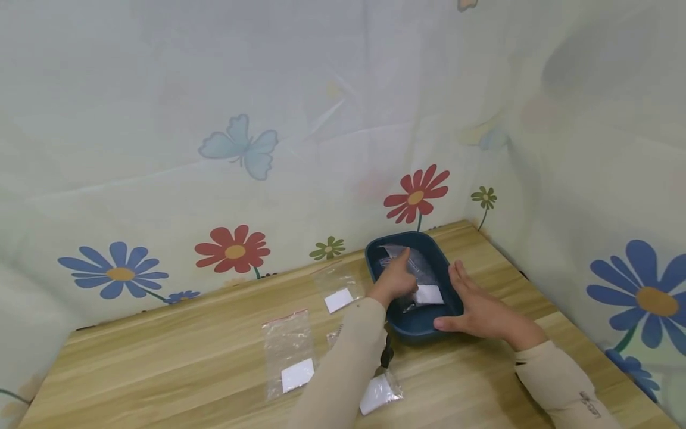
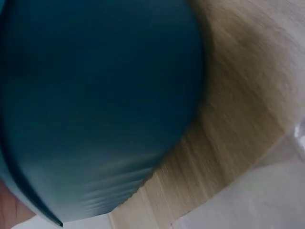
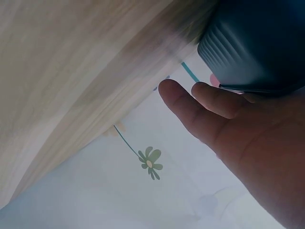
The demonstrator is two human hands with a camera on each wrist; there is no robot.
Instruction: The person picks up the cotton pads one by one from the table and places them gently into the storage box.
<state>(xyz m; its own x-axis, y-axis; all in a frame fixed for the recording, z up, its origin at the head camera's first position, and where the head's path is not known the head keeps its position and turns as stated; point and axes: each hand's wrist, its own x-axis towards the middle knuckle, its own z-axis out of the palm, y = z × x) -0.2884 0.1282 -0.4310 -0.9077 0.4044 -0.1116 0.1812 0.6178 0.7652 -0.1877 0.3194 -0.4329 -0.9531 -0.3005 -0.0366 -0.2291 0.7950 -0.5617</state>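
Note:
A dark blue plastic bin (image 1: 423, 336) stands near the table's back right. Inside it lie clear plastic bags (image 1: 423, 271) with a white label (image 1: 429, 294). My left hand (image 1: 395, 279) reaches over the bin's left rim, its index finger extended onto the bags; its other fingers are mostly hidden. My right hand (image 1: 485, 310) rests against the bin's right side, with fingers extended along the outside and the thumb at the near rim. In the right wrist view, two straight fingers of the right hand (image 3: 248, 129) show beside the bin's ribbed wall (image 3: 238, 57).
Left of the bin, clear zip bags with white labels lie on the wooden table (image 1: 177, 357): one nearer the front (image 1: 289, 339), one farther back (image 1: 337, 286). Another label (image 1: 377, 393) and a small black item (image 1: 386, 354) show beside the left sleeve. A flowered wall covering (image 1: 321, 149) borders the table.

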